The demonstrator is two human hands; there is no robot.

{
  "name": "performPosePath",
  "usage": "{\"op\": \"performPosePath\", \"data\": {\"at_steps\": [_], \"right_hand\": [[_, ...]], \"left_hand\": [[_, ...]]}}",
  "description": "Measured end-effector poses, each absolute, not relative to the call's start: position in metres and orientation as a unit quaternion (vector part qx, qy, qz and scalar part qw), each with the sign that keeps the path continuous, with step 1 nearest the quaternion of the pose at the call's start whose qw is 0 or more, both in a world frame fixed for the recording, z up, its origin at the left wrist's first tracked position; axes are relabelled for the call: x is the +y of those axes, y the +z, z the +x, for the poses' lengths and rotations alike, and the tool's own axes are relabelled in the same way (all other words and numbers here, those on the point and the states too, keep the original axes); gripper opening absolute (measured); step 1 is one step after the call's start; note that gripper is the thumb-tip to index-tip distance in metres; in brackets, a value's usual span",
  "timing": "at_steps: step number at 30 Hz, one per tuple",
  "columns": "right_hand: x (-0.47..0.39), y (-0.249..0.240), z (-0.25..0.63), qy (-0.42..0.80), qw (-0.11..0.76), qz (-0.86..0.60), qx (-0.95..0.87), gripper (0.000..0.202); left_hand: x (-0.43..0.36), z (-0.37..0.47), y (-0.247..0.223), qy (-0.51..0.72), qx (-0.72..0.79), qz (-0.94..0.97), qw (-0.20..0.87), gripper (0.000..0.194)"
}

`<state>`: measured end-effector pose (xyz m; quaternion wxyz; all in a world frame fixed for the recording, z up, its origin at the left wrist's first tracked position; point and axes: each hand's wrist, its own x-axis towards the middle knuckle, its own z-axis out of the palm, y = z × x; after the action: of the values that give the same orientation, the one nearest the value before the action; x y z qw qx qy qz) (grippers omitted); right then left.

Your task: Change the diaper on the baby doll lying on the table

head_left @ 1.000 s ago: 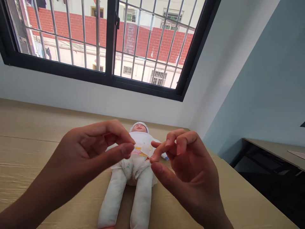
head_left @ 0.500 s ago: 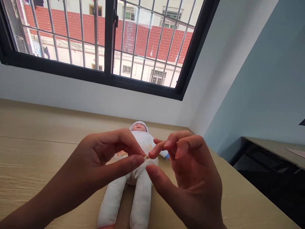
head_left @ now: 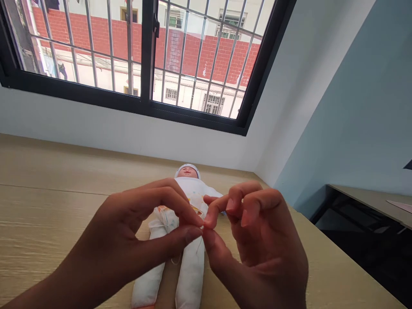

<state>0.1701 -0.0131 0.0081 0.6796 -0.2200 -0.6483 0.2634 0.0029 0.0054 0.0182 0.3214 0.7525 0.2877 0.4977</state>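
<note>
A doll in white clothes [head_left: 190,274] lies on its back on the wooden surface [head_left: 58,223], its capped head toward the window. Above its middle, the thumb and forefinger of my left hand [head_left: 128,227] are pinched together. The thumb and forefinger of my right hand [head_left: 254,240] also pinch, their tips meeting those of the left. A thin thread seems to hang below the fingertips; what lies between them is too small to make out. Both hands partly hide the doll's waist and one arm.
Behind the doll is a white wall [head_left: 128,133] under a dark-framed, barred window [head_left: 146,101]. At the right stands a dark piece of furniture with a flat top [head_left: 363,197], beside a blue-grey wall [head_left: 363,120].
My right thumb and forefinger have closed together and now meet my left fingertips. The left hand has shifted slightly down and right.
</note>
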Motion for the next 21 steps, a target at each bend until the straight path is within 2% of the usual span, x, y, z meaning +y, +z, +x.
{"op": "performPosePath", "data": {"at_steps": [6, 13, 17, 21], "right_hand": [[-0.015, 0.015, 0.168, 0.272, 0.659, -0.253, -0.654, 0.039], [-0.021, 0.010, 0.165, 0.278, 0.646, -0.254, -0.664, 0.040], [-0.022, 0.002, 0.164, 0.272, 0.652, -0.239, -0.666, 0.035], [-0.019, 0.002, 0.168, 0.332, 0.616, -0.226, -0.678, 0.031]], "left_hand": [[0.002, 0.002, 0.018, 0.515, 0.294, 0.750, 0.291, 0.008], [0.002, 0.000, 0.017, 0.514, 0.267, 0.737, 0.350, 0.009], [0.002, 0.000, 0.018, 0.523, 0.255, 0.733, 0.353, 0.020], [0.002, 0.000, 0.019, 0.532, 0.244, 0.737, 0.338, 0.026]]}}
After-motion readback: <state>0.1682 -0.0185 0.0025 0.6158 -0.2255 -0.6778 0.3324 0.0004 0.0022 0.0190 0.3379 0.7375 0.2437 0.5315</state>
